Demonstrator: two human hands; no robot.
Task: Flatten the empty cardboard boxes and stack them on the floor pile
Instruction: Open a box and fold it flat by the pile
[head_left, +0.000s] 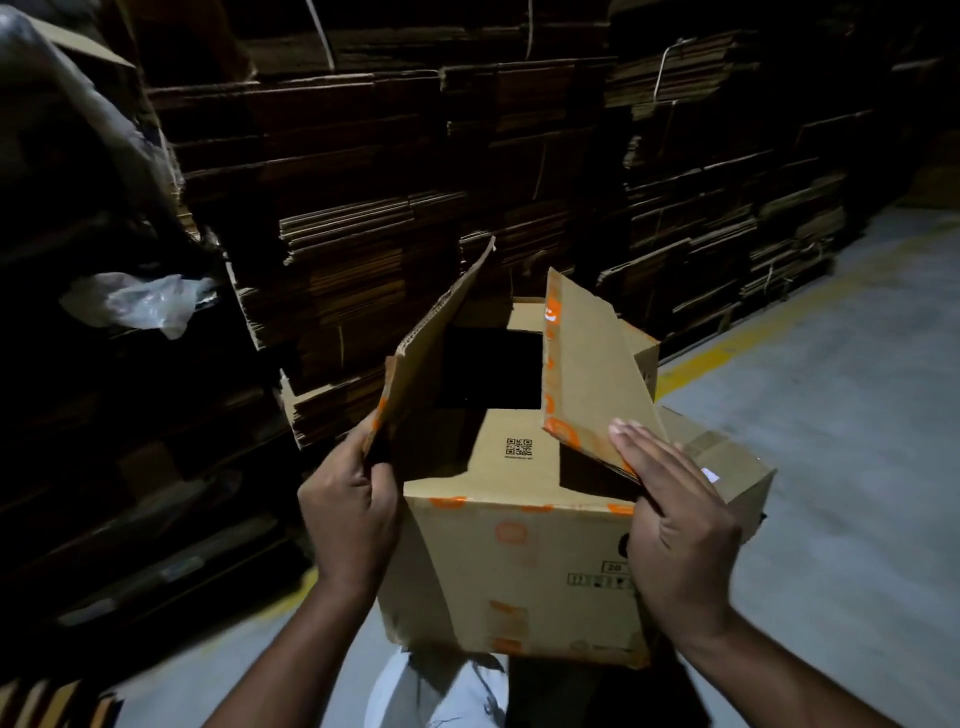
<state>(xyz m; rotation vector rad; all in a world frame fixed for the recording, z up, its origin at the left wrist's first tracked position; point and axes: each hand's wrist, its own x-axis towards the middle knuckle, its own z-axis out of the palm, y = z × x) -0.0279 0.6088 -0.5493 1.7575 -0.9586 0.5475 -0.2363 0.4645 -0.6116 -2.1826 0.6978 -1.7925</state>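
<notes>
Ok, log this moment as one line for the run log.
stage: opening flaps | box: upright, not flattened | left hand: grips left flap | right hand: flat against right flap

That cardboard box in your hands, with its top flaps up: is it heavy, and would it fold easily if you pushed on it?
Probably light: the box looks empty inside. It would likely fold along its creases, since the flap gripped by the left hand already bends upward. The right hand lies flat against the other flap, so the panels seem fairly stiff.
</notes>
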